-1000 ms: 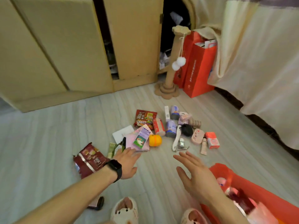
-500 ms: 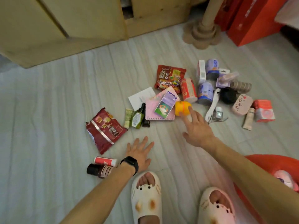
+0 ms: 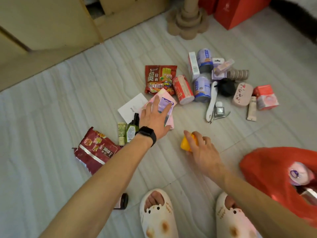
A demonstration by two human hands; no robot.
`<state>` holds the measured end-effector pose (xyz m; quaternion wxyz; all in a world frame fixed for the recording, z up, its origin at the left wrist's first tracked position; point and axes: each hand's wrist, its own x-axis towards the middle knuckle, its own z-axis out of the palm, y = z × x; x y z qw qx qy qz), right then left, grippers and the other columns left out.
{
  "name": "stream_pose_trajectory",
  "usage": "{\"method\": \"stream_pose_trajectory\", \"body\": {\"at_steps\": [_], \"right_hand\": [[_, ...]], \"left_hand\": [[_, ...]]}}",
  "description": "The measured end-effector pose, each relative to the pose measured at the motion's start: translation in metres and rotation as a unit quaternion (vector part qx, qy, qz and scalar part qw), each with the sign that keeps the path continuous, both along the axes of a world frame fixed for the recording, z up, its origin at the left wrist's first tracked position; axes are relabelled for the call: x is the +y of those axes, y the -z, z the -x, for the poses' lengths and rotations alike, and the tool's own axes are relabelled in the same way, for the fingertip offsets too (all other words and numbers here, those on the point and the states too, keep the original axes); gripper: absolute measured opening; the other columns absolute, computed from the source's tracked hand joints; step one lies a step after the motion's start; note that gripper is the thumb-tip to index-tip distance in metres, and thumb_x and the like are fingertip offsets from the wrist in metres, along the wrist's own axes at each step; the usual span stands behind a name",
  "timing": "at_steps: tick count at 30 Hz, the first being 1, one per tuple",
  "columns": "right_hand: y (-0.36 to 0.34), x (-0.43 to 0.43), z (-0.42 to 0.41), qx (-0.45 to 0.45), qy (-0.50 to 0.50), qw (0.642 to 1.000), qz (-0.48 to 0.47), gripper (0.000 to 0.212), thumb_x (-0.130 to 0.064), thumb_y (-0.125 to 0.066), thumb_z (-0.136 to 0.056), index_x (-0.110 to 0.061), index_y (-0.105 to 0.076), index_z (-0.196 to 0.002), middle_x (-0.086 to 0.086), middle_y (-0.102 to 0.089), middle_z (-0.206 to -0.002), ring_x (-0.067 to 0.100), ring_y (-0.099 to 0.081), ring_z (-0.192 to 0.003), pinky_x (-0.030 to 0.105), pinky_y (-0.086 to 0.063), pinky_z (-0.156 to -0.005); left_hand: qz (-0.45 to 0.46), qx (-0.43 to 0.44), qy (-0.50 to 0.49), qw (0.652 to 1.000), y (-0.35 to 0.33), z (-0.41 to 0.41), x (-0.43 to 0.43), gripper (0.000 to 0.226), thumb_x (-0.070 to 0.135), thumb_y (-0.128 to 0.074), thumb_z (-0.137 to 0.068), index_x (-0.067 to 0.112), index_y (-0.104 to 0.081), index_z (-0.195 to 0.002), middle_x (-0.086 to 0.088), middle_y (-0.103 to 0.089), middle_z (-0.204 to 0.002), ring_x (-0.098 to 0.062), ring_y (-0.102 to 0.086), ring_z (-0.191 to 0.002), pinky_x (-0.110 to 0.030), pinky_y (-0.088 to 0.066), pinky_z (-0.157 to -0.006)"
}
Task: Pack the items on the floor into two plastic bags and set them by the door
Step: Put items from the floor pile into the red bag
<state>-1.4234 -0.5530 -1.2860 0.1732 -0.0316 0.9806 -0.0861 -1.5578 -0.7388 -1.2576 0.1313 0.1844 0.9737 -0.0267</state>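
Many small items lie scattered on the pale floor (image 3: 51, 103). My left hand (image 3: 155, 117), with a black watch on the wrist, lies with spread fingers on a pink notebook (image 3: 169, 122) topped by a purple packet (image 3: 165, 104). My right hand (image 3: 203, 150) grips a yellow-orange round thing (image 3: 186, 143) just above the floor, nearer to my feet. A red plastic bag (image 3: 267, 167) sits open at the right with a few items inside. A red noodle packet (image 3: 159, 78), cans (image 3: 202, 88) and a dark red snack bag (image 3: 96, 152) lie around.
A cardboard post base (image 3: 187, 23) and red paper bags (image 3: 236, 12) stand at the back. A wooden cabinet (image 3: 42, 23) fills the upper left. A dark bottle (image 3: 122, 201) lies beside my left slipper (image 3: 156, 215); my right slipper (image 3: 231, 219) is nearby.
My right hand closed on the yellow-orange thing and drew it back toward me. My left hand rose from the floor near my feet and reached forward onto the pink notebook.
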Motion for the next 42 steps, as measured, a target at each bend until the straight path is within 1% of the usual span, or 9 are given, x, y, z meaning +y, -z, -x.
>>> {"method": "stream_pose_trajectory", "body": {"at_steps": [8, 12, 16, 19, 21, 24, 29, 35, 42], "right_hand": [[0.008, 0.017, -0.075, -0.093, 0.078, 0.989, 0.08, 0.079, -0.057, -0.047, -0.094, -0.033, -0.004, -0.156, 0.006, -0.03, -0.15, 0.031, -0.043, -0.125, 0.04, -0.042, -0.101], [-0.018, 0.021, -0.071, -0.185, 0.166, 0.944, 0.216, 0.088, -0.05, -0.065, -0.087, -0.031, -0.013, -0.156, 0.011, -0.044, -0.14, 0.031, -0.052, -0.122, 0.028, -0.04, -0.097], [-0.089, 0.031, -0.102, -0.127, 0.268, 0.872, 0.388, 0.085, -0.057, -0.074, -0.076, -0.04, -0.031, -0.148, -0.011, -0.051, -0.132, 0.013, -0.055, -0.118, 0.026, -0.043, -0.098], [-0.149, 0.049, -0.149, -0.051, 0.33, 0.794, 0.508, 0.067, -0.059, -0.08, -0.064, -0.047, -0.048, -0.121, -0.009, -0.063, -0.116, 0.012, -0.065, -0.093, 0.029, -0.053, -0.076], [-0.184, 0.071, -0.184, -0.012, 0.36, 0.755, 0.547, 0.061, -0.058, -0.081, -0.062, -0.043, -0.052, -0.113, -0.002, -0.068, -0.107, 0.022, -0.069, -0.09, 0.028, -0.052, -0.068], [-0.221, 0.11, -0.23, 0.059, 0.406, 0.738, 0.536, 0.054, -0.062, -0.077, -0.058, -0.047, -0.058, -0.107, -0.015, -0.07, -0.097, 0.008, -0.07, -0.083, 0.024, -0.055, -0.06], [-0.209, 0.181, -0.265, 0.112, 0.497, 0.813, 0.281, 0.06, -0.07, -0.073, -0.058, -0.048, -0.051, -0.109, -0.012, -0.066, -0.097, 0.018, -0.066, -0.086, 0.034, -0.048, -0.068], [-0.161, 0.225, -0.224, 0.075, 0.388, 0.919, 0.006, 0.068, -0.065, -0.063, -0.073, -0.029, -0.047, -0.128, 0.011, -0.065, -0.115, 0.036, -0.055, -0.105, 0.04, -0.045, -0.083], [-0.141, 0.231, -0.203, 0.022, 0.373, 0.92, 0.114, 0.086, -0.045, -0.072, -0.08, -0.03, -0.028, -0.152, 0.014, -0.054, -0.138, 0.034, -0.046, -0.127, 0.039, -0.039, -0.103]], "left_hand": [[0.007, -0.092, -0.025, 0.995, 0.01, -0.036, 0.004, 0.077, 0.035, -0.068, -0.076, 0.04, -0.03, -0.143, -0.011, -0.038, -0.128, -0.034, -0.04, -0.11, -0.04, -0.045, -0.085], [-0.025, -0.132, -0.012, 0.991, -0.016, -0.077, -0.008, 0.076, 0.035, -0.065, -0.069, 0.044, -0.035, -0.138, -0.007, -0.038, -0.126, -0.031, -0.04, -0.107, -0.038, -0.046, -0.088], [-0.064, -0.136, 0.009, 0.989, -0.061, -0.099, -0.008, 0.077, 0.035, -0.065, -0.067, 0.049, -0.035, -0.137, -0.003, -0.036, -0.129, -0.03, -0.039, -0.109, -0.037, -0.047, -0.089], [-0.087, -0.113, 0.048, 0.989, -0.103, -0.103, 0.009, 0.079, 0.036, -0.066, -0.066, 0.052, -0.035, -0.136, -0.002, -0.034, -0.133, -0.031, -0.039, -0.116, -0.037, -0.045, -0.094], [-0.097, -0.089, 0.08, 0.988, -0.132, -0.105, 0.029, 0.079, 0.036, -0.067, -0.066, 0.054, -0.035, -0.136, -0.001, -0.033, -0.136, -0.029, -0.037, -0.122, -0.035, -0.045, -0.093], [-0.108, -0.055, 0.137, 0.983, -0.174, -0.107, 0.069, 0.08, 0.037, -0.069, -0.067, 0.053, -0.034, -0.137, -0.001, -0.03, -0.141, -0.028, -0.037, -0.125, -0.036, -0.045, -0.094], [-0.133, -0.01, 0.221, 0.966, -0.227, -0.123, 0.141, 0.08, 0.035, -0.068, -0.068, 0.052, -0.035, -0.139, -0.002, -0.036, -0.136, -0.029, -0.039, -0.121, -0.04, -0.048, -0.09], [-0.127, 0.027, 0.339, 0.932, -0.253, -0.158, 0.208, 0.073, 0.039, -0.063, -0.074, 0.052, -0.034, -0.14, 0.0, -0.034, -0.139, -0.026, -0.039, -0.121, -0.036, -0.047, -0.091], [-0.133, 0.038, 0.399, 0.906, -0.267, -0.185, 0.273, 0.077, 0.039, -0.067, -0.074, 0.045, -0.032, -0.143, -0.001, -0.037, -0.14, -0.027, -0.041, -0.12, -0.043, -0.045, -0.094]]}}
